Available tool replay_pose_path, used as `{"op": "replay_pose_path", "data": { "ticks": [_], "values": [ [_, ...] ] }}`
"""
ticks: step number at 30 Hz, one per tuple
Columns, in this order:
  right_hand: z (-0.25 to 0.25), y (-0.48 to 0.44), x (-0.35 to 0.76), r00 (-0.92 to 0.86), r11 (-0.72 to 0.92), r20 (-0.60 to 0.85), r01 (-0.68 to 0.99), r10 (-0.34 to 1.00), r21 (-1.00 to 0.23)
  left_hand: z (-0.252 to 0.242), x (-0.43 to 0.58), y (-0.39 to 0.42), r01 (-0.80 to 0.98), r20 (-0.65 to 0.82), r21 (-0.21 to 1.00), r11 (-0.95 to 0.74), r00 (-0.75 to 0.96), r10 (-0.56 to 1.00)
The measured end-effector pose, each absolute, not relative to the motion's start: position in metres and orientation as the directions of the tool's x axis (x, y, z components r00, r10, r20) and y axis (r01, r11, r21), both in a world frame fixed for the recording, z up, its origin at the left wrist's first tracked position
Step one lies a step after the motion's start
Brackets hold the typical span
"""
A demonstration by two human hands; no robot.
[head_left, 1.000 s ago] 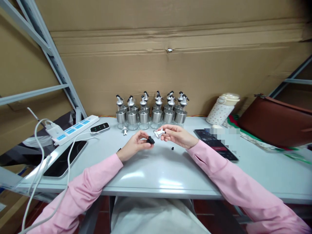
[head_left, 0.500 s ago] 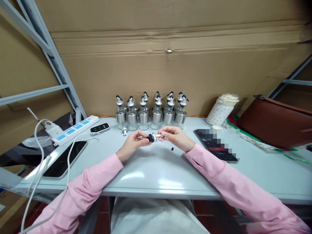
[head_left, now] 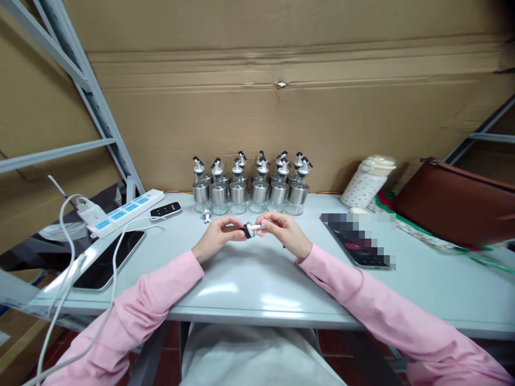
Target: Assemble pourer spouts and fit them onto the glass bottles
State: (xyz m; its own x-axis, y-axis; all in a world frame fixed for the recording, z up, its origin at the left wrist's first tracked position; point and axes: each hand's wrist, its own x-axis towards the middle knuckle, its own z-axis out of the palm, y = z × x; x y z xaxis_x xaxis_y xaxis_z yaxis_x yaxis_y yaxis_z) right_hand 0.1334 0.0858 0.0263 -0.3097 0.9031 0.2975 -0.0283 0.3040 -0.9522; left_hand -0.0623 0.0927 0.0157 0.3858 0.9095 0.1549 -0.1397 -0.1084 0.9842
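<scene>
My left hand [head_left: 217, 237] pinches the black stopper end of a silver bottle pourer [head_left: 250, 230] between thumb and fingers. On the other side, the fingertips of my right hand [head_left: 286, 231] are closed on its narrow spout. Both hands are held just over the table, close together, with the pourer lying sideways between them. Behind them stand several glass-and-steel oil bottles [head_left: 259, 192] in rows, topped with silver pourers with black flip caps. A loose silver pourer part [head_left: 206, 215] rests in front of the bottles at the left. A small black piece [head_left: 284, 246] is mostly hidden by my right hand.
On the left of the table [head_left: 257, 279] lie a white power strip [head_left: 131, 210], a small black device [head_left: 166, 210], a dark phone [head_left: 110, 262] and white cables. To the right are another phone [head_left: 356, 244], a dotted tumbler [head_left: 366, 185] and a brown bag [head_left: 454, 201]. Cardboard stands behind.
My right hand has shifted a little left, nearer to my left hand, and covers more of the spout. The small black piece on the table has become mostly hidden behind it.
</scene>
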Motion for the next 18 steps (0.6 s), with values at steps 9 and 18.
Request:
{"op": "replay_pose_path", "data": {
  "ticks": [9, 18],
  "values": [
    [0.025, 0.083, 0.130, -0.151, 0.471, 0.451, 0.140, 0.880, -0.871, 0.014, -0.060, 0.094, -0.121, 0.188, 0.980, -0.158, 0.313, 0.931],
    [0.016, 0.079, 0.126, -0.285, 0.525, 0.443, 0.380, 0.850, -0.761, 0.016, -0.052, 0.087, -0.090, 0.225, 0.974, -0.207, 0.341, 0.913]
  ]
}}
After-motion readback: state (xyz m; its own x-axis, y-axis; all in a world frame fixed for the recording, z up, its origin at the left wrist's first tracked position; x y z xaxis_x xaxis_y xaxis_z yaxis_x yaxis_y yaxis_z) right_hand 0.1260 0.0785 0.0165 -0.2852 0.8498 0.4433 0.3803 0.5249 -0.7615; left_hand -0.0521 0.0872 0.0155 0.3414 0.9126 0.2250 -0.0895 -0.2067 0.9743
